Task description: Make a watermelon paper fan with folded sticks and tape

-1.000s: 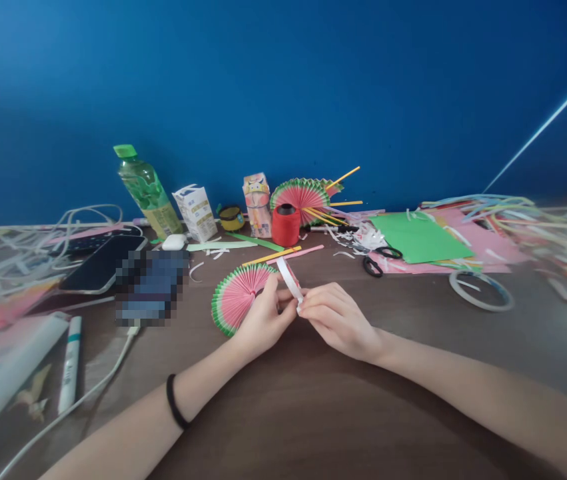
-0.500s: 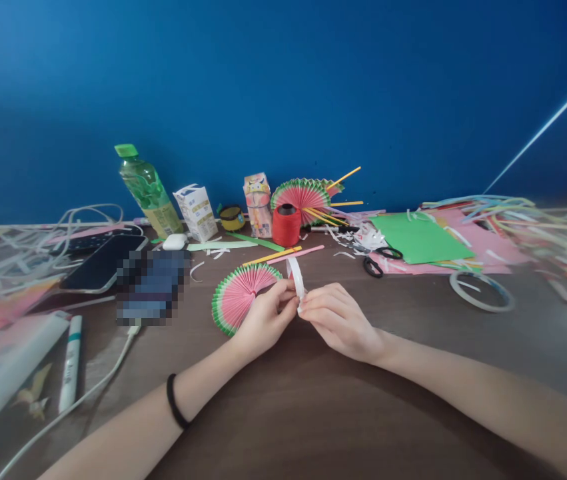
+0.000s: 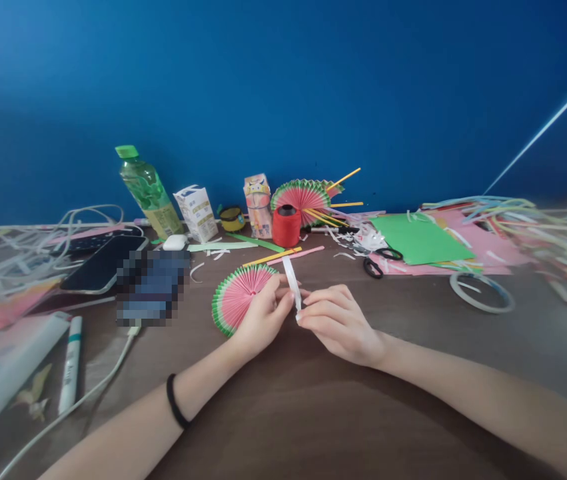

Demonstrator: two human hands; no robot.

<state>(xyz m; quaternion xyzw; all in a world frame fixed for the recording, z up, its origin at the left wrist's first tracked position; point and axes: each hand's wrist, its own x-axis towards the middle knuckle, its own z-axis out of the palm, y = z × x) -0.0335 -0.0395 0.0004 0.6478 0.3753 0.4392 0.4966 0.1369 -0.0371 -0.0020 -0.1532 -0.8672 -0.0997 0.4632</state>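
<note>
Between my hands is a narrow white roll of tape (image 3: pixel 291 283), seen nearly edge-on and tilted a little. My left hand (image 3: pixel 264 308) grips it from the left, thumb against its side. My right hand (image 3: pixel 339 323) has thumb and fingers pinched at the roll's lower edge; whether a loose tape end is between them is too small to tell. Just behind my left hand, a folded paper fan (image 3: pixel 233 293) in pink with a green rim lies on the table, partly covered by the hand.
Behind stand a red thread spool (image 3: pixel 286 227), a second paper fan (image 3: pixel 299 195), small cartons (image 3: pixel 196 212) and a green bottle (image 3: pixel 148 193). Left are phones (image 3: pixel 106 263), a cable and a marker (image 3: pixel 70 367). Right lie green paper (image 3: pixel 420 238), scissors (image 3: pixel 374 267) and a larger tape roll (image 3: pixel 483 307).
The tape roll has turned from showing its open ring to nearly edge-on. My right fingers have shifted slightly at its lower edge; my left hand has moved slightly left.
</note>
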